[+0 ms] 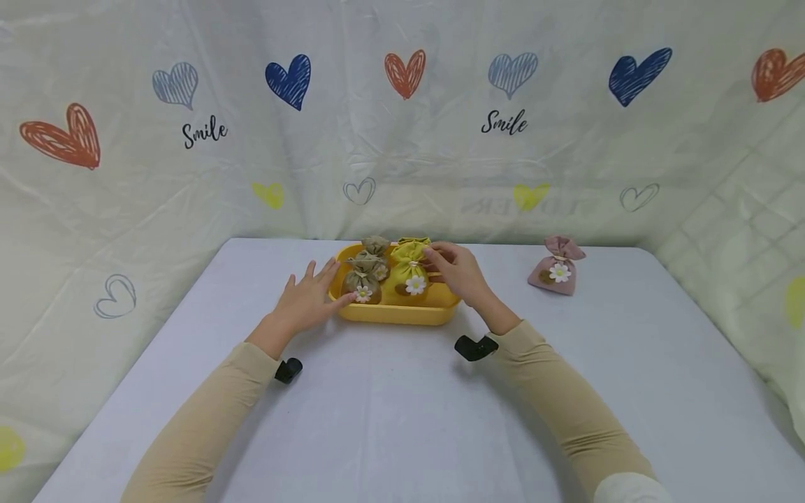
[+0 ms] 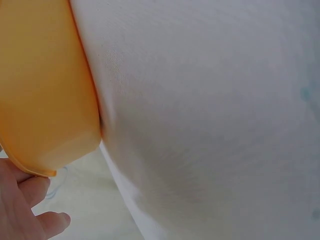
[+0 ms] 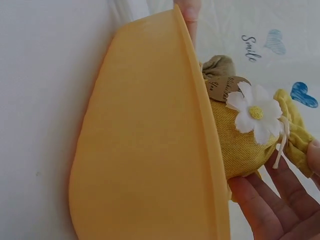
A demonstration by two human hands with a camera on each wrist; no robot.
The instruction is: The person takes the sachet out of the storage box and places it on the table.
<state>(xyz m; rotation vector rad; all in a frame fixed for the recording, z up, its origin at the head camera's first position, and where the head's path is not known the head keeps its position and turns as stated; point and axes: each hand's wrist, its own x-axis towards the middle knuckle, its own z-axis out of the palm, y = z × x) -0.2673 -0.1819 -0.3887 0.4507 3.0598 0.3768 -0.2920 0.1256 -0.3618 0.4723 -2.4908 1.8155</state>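
My right hand [image 1: 462,274] pinches the gathered top of a yellow drawstring pouch [image 1: 406,269] between thumb and fingers. A white daisy and a small brown tag decorate this pouch [image 3: 239,145], its base inside the yellow tray [image 1: 395,316]. At the tray's left end rests my left hand [image 1: 306,300], fingers spread and touching the rim; in the left wrist view its fingers [image 2: 35,190] lie along the tray's edge. Olive-grey pouches [image 1: 358,278] fill the tray's left side. More yellow cloth shows behind the front yellow pouch.
A pink pouch [image 1: 556,269] with a daisy stands on the white table [image 1: 377,419], to the right of the tray. Behind the table hangs a pale curtain [image 1: 402,154] printed with hearts and the word Smile.
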